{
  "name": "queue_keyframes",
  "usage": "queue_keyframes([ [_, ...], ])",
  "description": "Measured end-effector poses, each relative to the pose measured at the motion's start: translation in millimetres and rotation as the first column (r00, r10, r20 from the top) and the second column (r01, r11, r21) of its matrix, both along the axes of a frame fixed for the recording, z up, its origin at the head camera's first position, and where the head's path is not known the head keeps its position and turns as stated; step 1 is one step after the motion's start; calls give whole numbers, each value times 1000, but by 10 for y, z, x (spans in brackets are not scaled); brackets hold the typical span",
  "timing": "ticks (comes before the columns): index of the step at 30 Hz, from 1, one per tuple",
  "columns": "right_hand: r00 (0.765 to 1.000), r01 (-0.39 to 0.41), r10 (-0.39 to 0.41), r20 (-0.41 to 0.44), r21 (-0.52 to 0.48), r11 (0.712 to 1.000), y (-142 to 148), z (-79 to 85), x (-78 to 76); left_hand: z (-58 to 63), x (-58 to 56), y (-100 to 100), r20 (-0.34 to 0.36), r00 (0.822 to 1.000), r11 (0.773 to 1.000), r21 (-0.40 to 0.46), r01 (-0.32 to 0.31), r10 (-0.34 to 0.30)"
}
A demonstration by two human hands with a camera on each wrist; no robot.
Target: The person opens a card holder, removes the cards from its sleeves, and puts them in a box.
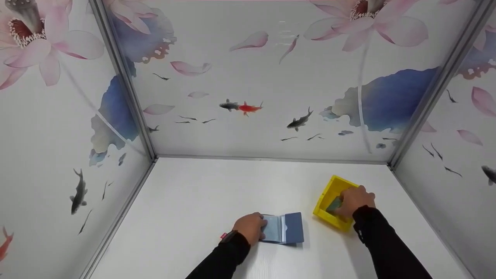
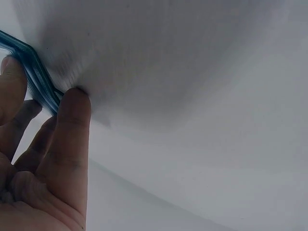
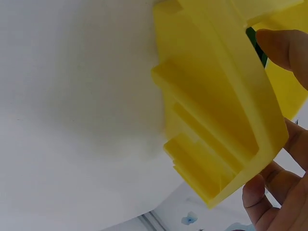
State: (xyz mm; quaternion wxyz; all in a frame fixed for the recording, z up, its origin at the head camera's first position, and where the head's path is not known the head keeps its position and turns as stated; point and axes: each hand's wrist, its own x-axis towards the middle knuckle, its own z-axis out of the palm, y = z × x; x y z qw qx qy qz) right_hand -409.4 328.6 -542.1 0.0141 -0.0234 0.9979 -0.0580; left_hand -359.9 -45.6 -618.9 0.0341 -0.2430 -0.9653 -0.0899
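Observation:
Low in the middle of the head view, my left hand grips the left side of a blue card holder. The holder is spread open, with a clear sleeve on its left part. The left wrist view shows only its teal edge between the thumb and fingers. To the right is a yellow plastic bin, with my right hand reaching over its right side. My right thumb presses a small flat green piece inside the bin. Other right fingers curl by the bin's rim, their tips partly hidden.
A white tabletop lies under both hands. Panels printed with lotus flowers and fish enclose it at the back, left and right, with grey metal posts at the corners.

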Motion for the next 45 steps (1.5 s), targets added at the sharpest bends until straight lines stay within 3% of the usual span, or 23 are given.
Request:
queue_keyframes([
  [4,1000,-29,28,8,47,998,1,31,13,-12,-11,-26,-77,996,998,-33,48,-50],
  [6,999,-36,34,20,59,998,9,28,10,-21,-17,-23,-82,995,998,-34,48,-51],
  [15,997,-59,54,52,109,992,6,37,-68,2,-27,10,-28,999,999,-34,16,-17],
  [22,996,-43,36,80,98,994,5,22,-109,29,-23,8,-26,1000,999,-48,14,-15],
  [28,998,-49,47,35,67,996,-93,79,-115,35,-13,12,-15,1000,999,-43,6,-7],
  [33,994,-86,86,-70,1,996,-313,141,-115,53,7,13,24,999,999,-29,-23,23],
  [39,963,-213,198,-182,-68,975,-756,131,18,65,10,20,85,994,997,20,-74,72],
  [45,964,-265,254,-74,-253,930,-1295,-16,300,65,18,23,96,993,996,56,-76,70],
])
